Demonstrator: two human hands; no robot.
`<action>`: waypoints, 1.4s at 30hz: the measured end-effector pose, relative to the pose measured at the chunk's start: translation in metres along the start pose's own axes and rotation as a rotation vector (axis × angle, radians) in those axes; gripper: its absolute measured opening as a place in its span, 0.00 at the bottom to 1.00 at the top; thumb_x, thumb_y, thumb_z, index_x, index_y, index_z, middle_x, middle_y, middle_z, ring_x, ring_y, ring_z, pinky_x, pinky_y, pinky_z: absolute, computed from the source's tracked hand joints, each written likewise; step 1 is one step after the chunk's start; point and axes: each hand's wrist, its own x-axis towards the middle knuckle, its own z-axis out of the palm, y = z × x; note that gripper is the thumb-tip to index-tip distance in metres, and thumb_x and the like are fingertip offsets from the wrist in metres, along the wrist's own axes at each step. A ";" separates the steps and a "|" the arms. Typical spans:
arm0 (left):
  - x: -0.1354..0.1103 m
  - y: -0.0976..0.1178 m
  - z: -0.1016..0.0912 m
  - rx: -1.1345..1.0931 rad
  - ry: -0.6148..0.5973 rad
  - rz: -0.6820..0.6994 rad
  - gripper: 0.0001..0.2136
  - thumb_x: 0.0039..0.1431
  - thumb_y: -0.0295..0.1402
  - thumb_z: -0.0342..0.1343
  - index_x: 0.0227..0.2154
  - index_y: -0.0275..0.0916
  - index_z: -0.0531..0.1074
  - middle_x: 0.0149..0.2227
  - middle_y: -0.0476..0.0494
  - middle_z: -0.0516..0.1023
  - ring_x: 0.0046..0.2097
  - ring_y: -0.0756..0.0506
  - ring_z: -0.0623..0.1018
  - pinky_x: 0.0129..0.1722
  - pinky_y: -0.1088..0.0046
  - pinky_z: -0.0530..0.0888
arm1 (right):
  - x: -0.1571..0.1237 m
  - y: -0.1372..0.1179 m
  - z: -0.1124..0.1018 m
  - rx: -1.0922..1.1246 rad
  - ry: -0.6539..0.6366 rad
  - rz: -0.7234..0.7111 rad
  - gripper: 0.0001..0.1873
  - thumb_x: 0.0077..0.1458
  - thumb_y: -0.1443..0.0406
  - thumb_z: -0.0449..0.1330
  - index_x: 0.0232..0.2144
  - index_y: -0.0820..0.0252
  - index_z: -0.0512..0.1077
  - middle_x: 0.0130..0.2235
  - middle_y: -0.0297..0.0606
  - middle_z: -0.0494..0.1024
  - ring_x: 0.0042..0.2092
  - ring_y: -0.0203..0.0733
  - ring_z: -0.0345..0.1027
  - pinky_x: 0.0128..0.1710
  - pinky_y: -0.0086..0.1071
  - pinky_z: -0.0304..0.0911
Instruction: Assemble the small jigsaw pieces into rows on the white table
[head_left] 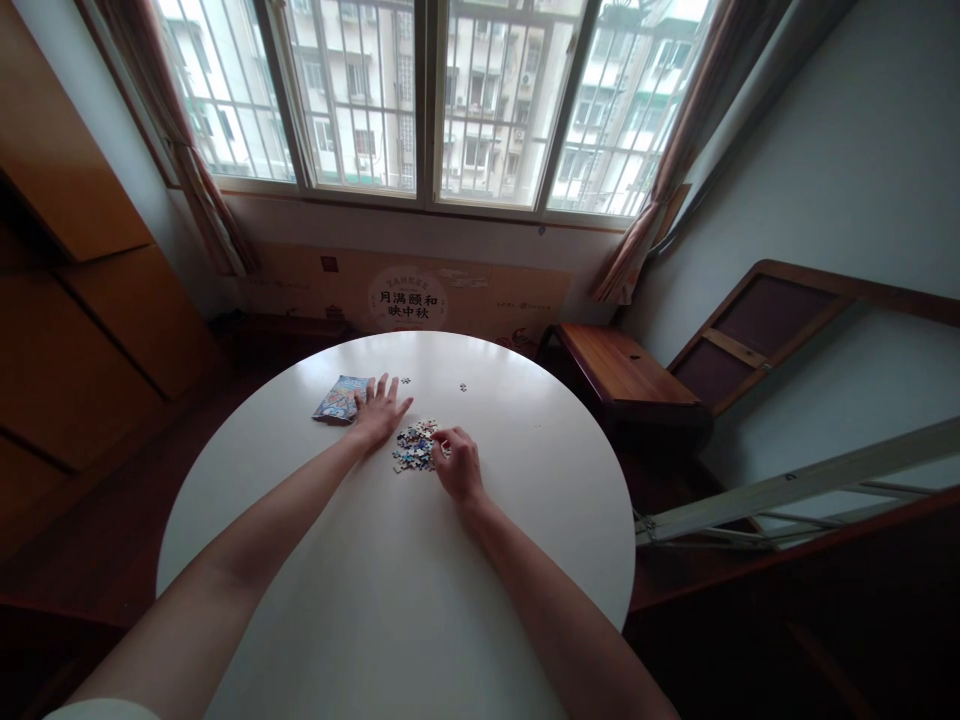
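Note:
A heap of small jigsaw puzzle pieces [415,447] lies on the white round table [360,600]. My right hand [459,464] is at the heap's right side, its fingers curled in a pinch over the pieces; whatever is between the fingertips is too small to make out. My left hand [379,410] has its fingers spread, just beyond the heap's upper left and over the right edge of a colourful printed packet [339,399]. Farther back, one loose puzzle piece [406,380] lies beyond my left fingertips, and another puzzle piece [463,387] lies to its right.
Behind the table, a printed cardboard panel [300,285] stands below the barred window [495,100]. A low wooden bench [630,365] is at the right, near a leaning wooden frame [739,335]. Wooden cabinets [97,340] stand at the left.

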 end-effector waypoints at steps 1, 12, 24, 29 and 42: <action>-0.003 0.001 -0.004 -0.018 0.039 0.025 0.27 0.61 0.49 0.40 0.59 0.40 0.57 0.62 0.35 0.54 0.62 0.32 0.52 0.56 0.44 0.51 | 0.000 0.001 -0.001 -0.047 0.024 0.039 0.08 0.52 0.70 0.55 0.33 0.58 0.74 0.35 0.36 0.74 0.37 0.40 0.66 0.41 0.33 0.58; -0.052 -0.006 -0.036 -0.496 -0.069 0.213 0.14 0.55 0.43 0.52 0.35 0.39 0.75 0.37 0.44 0.76 0.36 0.45 0.76 0.36 0.71 0.72 | 0.001 -0.002 -0.005 -0.242 0.005 0.161 0.08 0.51 0.67 0.56 0.34 0.55 0.74 0.37 0.36 0.73 0.42 0.42 0.64 0.41 0.34 0.51; -0.093 0.000 -0.031 -0.558 0.041 0.416 0.08 0.57 0.34 0.54 0.37 0.39 0.75 0.39 0.43 0.74 0.41 0.45 0.74 0.43 0.69 0.70 | 0.001 -0.005 -0.009 -0.338 -0.079 0.213 0.13 0.48 0.64 0.59 0.39 0.53 0.73 0.41 0.38 0.71 0.45 0.47 0.59 0.43 0.36 0.49; -0.091 -0.004 -0.025 -0.520 0.072 0.354 0.09 0.58 0.33 0.53 0.38 0.40 0.75 0.38 0.43 0.74 0.40 0.45 0.74 0.42 0.69 0.69 | 0.001 -0.002 -0.008 -0.318 -0.086 0.177 0.15 0.48 0.63 0.59 0.42 0.52 0.73 0.42 0.39 0.73 0.45 0.48 0.59 0.43 0.37 0.50; -0.095 -0.001 -0.029 -0.432 0.073 0.392 0.07 0.57 0.32 0.53 0.35 0.41 0.76 0.38 0.45 0.75 0.41 0.46 0.74 0.43 0.68 0.67 | 0.001 0.001 -0.006 -0.236 -0.089 0.091 0.10 0.51 0.64 0.59 0.36 0.46 0.78 0.44 0.35 0.74 0.46 0.48 0.57 0.45 0.39 0.50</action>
